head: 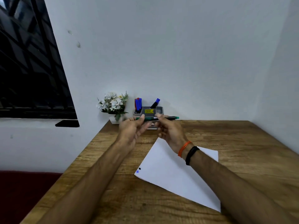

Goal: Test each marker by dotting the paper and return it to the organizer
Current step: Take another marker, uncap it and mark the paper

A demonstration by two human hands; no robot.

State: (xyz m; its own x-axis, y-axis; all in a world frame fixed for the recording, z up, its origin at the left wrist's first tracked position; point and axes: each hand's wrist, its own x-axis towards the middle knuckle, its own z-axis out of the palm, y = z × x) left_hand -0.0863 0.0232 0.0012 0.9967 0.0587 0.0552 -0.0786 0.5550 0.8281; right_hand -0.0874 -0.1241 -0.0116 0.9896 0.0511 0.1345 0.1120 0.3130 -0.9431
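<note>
Green marker [157,118] lies level in front of the organizer [149,111]; I see my left hand [132,129] and right hand [168,129] each pinching it. The paper [174,175] lies nearer than the organizer.

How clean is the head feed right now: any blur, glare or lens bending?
Head view: even, dim light, no glare; green marker and both hands, left hand and right hand, slightly soft; wide-angle bending slants the dark window; dots on the white paper sheet read clearly.
</note>
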